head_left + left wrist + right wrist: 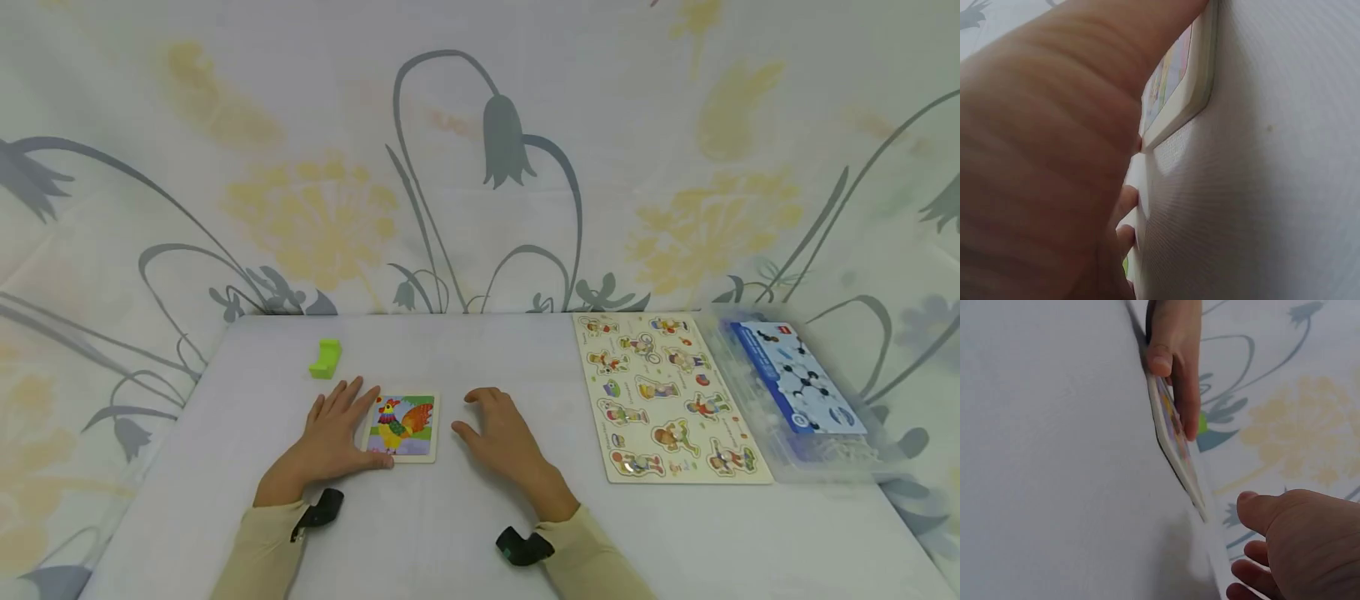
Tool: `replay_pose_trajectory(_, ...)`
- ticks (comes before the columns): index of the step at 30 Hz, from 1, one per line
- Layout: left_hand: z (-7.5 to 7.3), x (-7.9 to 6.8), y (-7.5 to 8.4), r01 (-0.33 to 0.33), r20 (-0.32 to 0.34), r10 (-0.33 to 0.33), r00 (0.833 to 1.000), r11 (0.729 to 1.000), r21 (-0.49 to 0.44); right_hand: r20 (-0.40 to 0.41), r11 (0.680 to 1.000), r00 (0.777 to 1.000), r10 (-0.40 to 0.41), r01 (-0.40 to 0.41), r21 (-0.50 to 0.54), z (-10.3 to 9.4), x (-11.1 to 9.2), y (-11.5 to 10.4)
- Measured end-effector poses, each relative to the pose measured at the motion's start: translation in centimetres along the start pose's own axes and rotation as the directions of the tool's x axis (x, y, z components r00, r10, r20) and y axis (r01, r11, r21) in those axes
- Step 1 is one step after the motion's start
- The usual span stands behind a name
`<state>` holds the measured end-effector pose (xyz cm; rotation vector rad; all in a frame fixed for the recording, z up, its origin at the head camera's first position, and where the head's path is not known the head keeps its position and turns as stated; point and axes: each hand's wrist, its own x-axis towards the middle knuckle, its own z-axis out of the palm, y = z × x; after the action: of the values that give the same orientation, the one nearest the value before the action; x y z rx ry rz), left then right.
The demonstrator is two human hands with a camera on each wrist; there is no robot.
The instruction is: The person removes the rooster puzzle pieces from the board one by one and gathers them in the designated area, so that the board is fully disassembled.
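Observation:
A small square picture puzzle [408, 427] shows a colourful rooster in a pale frame and lies flat on the white table. My left hand [333, 433] rests at its left side with fingers spread. The thumb touches the near edge and the index finger lies by the upper left corner. In the left wrist view the hand covers much of the puzzle [1194, 94]. To the right, my right hand [506, 437] is apart from the puzzle, its fingers loosely bent and holding nothing. The right wrist view shows a gap between that hand [1300, 544] and the puzzle [1175, 437].
A bright green block [326, 358] sits beyond my left hand. On the right lies a wooden board [652, 400] with several printed figures. Beside it stands a clear plastic box [757, 433] with a blue and white card [802, 379]. A flowered cloth [480, 208] hangs behind the table.

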<state>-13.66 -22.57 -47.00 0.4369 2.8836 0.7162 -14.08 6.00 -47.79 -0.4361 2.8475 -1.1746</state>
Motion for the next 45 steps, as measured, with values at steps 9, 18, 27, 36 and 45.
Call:
replay_pose_trajectory(9, -0.2, 0.0, 0.0, -0.004, 0.006, 0.004, 1.000, 1.000, 0.025, 0.079, 0.998, 0.996, -0.048, 0.044, 0.052, 1.1, 0.9, -3.3)
replay_pose_trajectory(18, -0.1, 0.2, -0.4, -0.014, 0.003, 0.014, 1.000, 1.000, 0.012, 0.134, 0.985, 0.979, -0.157, 0.146, 0.088, 2.9, 3.3, -5.3)
replay_pose_trajectory(27, 0.4, 0.3, -0.6, -0.019, -0.001, 0.019, 1.000, 1.000, 0.008, 0.234, 0.987, 0.964, -0.127, 0.147, -0.069, 4.1, 5.9, -6.0)
replay_pose_trajectory(36, 0.2, 0.3, -0.4, -0.012, 0.001, 0.012, 1.000, 1.000, 0.013, 0.244, 0.982, 0.962, -0.118, 0.149, -0.115, 5.2, 6.9, -6.2)
replay_pose_trajectory(45, 0.1, 0.2, -0.6, -0.018, -0.002, 0.018, 1.000, 1.000, 0.019, 0.248, 0.956, 0.960, -0.132, 0.189, -0.223, 5.4, 7.1, -7.1)
